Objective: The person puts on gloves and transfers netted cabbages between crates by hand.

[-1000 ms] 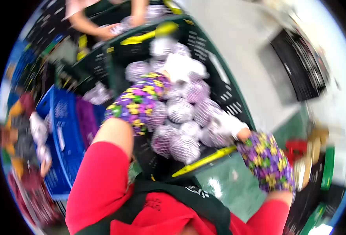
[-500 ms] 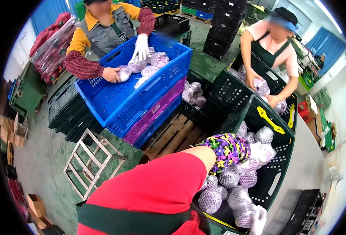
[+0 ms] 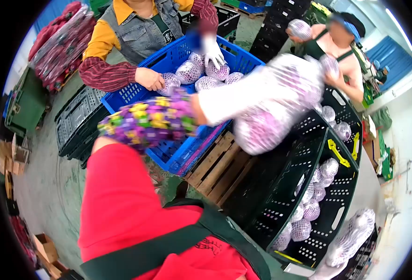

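My left hand (image 3: 236,95), in a white glove with a flowered sleeve, is raised at the centre and blurred. It grips netted purple-white round produce (image 3: 264,128), in front of the blue crate (image 3: 173,161). At the lower right my right hand (image 3: 328,270), also gloved and partly cut off, is closed on another netted bundle (image 3: 355,235), outside the dark green crate (image 3: 329,200). That crate holds several netted pieces (image 3: 311,210) along its left side.
Across the blue crate a co-worker's gloved hand (image 3: 213,51) and bare hand (image 3: 150,79) touch netted produce. Another co-worker (image 3: 348,60) lifts netted pieces at the back right. A wooden pallet (image 3: 215,161) lies beside the blue crate; folded dark crates (image 3: 82,116) are stacked left.
Both my hands have come out of the dark green crate with netted produce, the left moving up and leftward, the right to the lower right. The co-worker at right has raised netted pieces.
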`<action>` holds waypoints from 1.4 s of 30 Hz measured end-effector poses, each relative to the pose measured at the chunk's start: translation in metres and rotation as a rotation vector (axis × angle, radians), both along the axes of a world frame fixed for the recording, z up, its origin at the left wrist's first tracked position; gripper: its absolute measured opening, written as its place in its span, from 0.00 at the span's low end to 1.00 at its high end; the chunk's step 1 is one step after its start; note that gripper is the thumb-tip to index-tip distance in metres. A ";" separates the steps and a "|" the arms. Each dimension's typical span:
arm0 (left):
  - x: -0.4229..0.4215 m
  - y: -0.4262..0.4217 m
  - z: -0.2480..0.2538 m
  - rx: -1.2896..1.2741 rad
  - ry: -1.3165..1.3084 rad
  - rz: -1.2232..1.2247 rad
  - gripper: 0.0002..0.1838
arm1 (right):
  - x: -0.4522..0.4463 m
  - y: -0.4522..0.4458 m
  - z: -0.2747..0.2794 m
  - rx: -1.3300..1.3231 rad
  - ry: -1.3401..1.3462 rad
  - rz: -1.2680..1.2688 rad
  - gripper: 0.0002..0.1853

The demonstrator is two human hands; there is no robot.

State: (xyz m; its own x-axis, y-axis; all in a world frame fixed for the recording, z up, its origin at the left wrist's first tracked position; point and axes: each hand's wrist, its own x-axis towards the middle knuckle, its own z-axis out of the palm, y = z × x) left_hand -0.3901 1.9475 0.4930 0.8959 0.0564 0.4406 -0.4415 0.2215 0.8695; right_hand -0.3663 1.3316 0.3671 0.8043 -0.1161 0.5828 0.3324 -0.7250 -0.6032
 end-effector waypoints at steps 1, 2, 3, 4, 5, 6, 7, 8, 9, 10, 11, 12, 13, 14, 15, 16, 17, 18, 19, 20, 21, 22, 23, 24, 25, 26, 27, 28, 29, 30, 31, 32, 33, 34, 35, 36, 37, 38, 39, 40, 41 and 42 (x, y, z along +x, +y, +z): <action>-0.016 0.034 -0.014 0.005 0.052 0.112 0.28 | -0.006 0.009 0.003 -0.060 -0.031 -0.001 0.36; -0.024 0.072 -0.034 0.046 0.026 0.190 0.28 | -0.012 0.028 0.004 -0.125 -0.061 -0.015 0.39; -0.038 0.106 -0.059 -0.051 0.115 0.204 0.31 | -0.019 0.049 0.007 -0.189 -0.092 -0.030 0.42; -0.046 0.149 -0.096 0.086 0.188 0.328 0.29 | -0.024 0.077 0.013 -0.052 -0.034 -0.006 0.42; -0.052 0.183 -0.127 0.225 0.255 0.454 0.27 | -0.027 0.102 0.017 0.088 0.018 0.019 0.42; -0.063 0.195 -0.142 0.296 0.201 0.468 0.26 | -0.028 0.113 0.015 0.047 0.005 0.047 0.42; -0.073 0.207 -0.158 0.365 0.146 0.483 0.25 | -0.029 0.124 0.014 0.005 -0.009 0.077 0.42; -0.075 0.221 -0.197 0.531 0.277 0.539 0.22 | -0.030 0.140 0.017 0.045 0.010 0.091 0.42; -0.077 0.236 -0.237 0.718 0.409 0.578 0.20 | -0.031 0.156 0.020 0.084 0.029 0.103 0.42; -0.079 0.251 -0.277 0.905 0.534 0.593 0.18 | -0.032 0.172 0.022 0.125 0.048 0.115 0.42; -0.075 0.237 -0.269 0.875 0.715 0.633 0.26 | -0.036 0.193 0.031 0.004 0.067 0.121 0.42; -0.072 0.223 -0.261 0.842 0.897 0.666 0.35 | -0.041 0.213 0.039 -0.116 0.080 0.128 0.42; -0.070 0.221 -0.258 0.732 0.957 0.691 0.46 | -0.037 0.221 0.039 0.023 0.108 0.192 0.41; -0.068 0.218 -0.253 0.619 1.010 0.722 0.58 | -0.033 0.230 0.039 0.165 0.132 0.250 0.40; -0.066 0.224 -0.253 0.684 0.993 0.734 0.56 | -0.031 0.239 0.043 0.272 0.163 0.299 0.36; -0.066 0.229 -0.255 0.751 0.983 0.737 0.55 | -0.031 0.252 0.048 0.383 0.235 0.356 0.31; -0.066 0.232 -0.258 0.814 0.972 0.739 0.54 | -0.030 0.263 0.053 0.505 0.337 0.430 0.28; -0.065 0.236 -0.262 0.874 0.958 0.742 0.53 | -0.028 0.279 0.062 0.632 0.442 0.506 0.25; -0.062 0.246 -0.265 0.822 0.836 0.650 0.50 | -0.029 0.309 0.081 1.193 0.722 0.604 0.26; -0.060 0.255 -0.265 0.760 0.723 0.547 0.48 | -0.024 0.323 0.082 1.020 0.695 0.607 0.28; -0.066 0.247 -0.240 0.502 0.624 0.441 0.41 | -0.018 0.335 0.081 0.849 0.669 0.604 0.29; -0.075 0.234 -0.206 0.242 0.537 0.320 0.34 | -0.013 0.354 0.085 0.784 0.691 0.743 0.29; -0.089 0.222 -0.167 0.053 0.533 0.246 0.30 | -0.009 0.378 0.093 0.718 0.710 0.880 0.29; -0.106 0.206 -0.120 -0.136 0.531 0.177 0.26 | -0.012 0.416 0.111 0.556 0.711 1.075 0.30; -0.118 0.207 -0.107 -0.181 0.501 0.068 0.27 | -0.011 0.445 0.119 0.409 0.700 1.149 0.30; -0.126 0.211 -0.100 -0.086 0.468 -0.072 0.29 | -0.003 0.476 0.129 0.148 0.673 1.201 0.29; -0.126 0.206 -0.096 -0.103 0.556 -0.049 0.28 | -0.006 0.506 0.138 0.067 0.754 1.285 0.28; -0.133 0.197 -0.092 -0.170 0.573 -0.088 0.28 | 0.006 0.533 0.125 0.092 0.784 1.528 0.19; -0.142 0.187 -0.089 -0.234 0.591 -0.127 0.28 | 0.013 0.564 0.117 -0.047 0.695 1.681 0.19; -0.145 0.179 -0.089 -0.286 0.775 -0.087 0.29 | 0.013 0.591 0.114 -0.179 0.779 1.743 0.20; -0.141 0.203 -0.150 -0.192 0.564 -0.137 0.30 | 0.017 0.621 0.099 -0.206 0.818 1.845 0.20; -0.152 0.193 -0.139 -0.173 0.600 -0.135 0.30 | 0.018 0.646 0.081 -0.249 0.855 1.864 0.20; -0.169 0.180 -0.128 -0.155 0.635 -0.131 0.31 | 0.018 0.669 0.066 -0.383 0.737 1.881 0.21; -0.179 0.177 -0.138 -0.194 0.687 -0.120 0.31 | 0.013 0.686 0.053 -0.544 0.774 1.789 0.23; -0.184 0.177 -0.154 -0.236 0.738 -0.108 0.32 | 0.008 0.700 0.027 -0.552 0.693 1.754 0.23; -0.187 0.175 -0.171 -0.165 0.749 -0.124 0.33 | -0.001 0.706 0.012 -0.655 0.571 1.771 0.21; -0.185 0.173 -0.180 -0.117 0.851 -0.163 0.36 | -0.001 0.713 -0.024 -0.750 0.557 1.676 0.19; -0.181 0.166 -0.179 -0.045 0.976 -0.139 0.40 | -0.005 0.710 -0.038 -0.855 0.472 1.534 0.19; -0.175 0.157 -0.178 0.023 1.096 -0.111 0.45 | -0.009 0.706 -0.047 -0.958 0.387 1.391 0.18; -0.167 0.149 -0.194 0.082 1.164 -0.061 0.49 | -0.010 0.698 -0.044 -0.797 0.300 1.425 0.18; -0.161 0.141 -0.211 0.144 1.234 -0.015 0.53 | -0.006 0.683 -0.039 -0.556 0.256 1.483 0.17; -0.150 0.131 -0.214 0.206 1.337 0.050 0.56 | -0.002 0.668 -0.023 -0.449 0.293 1.535 0.17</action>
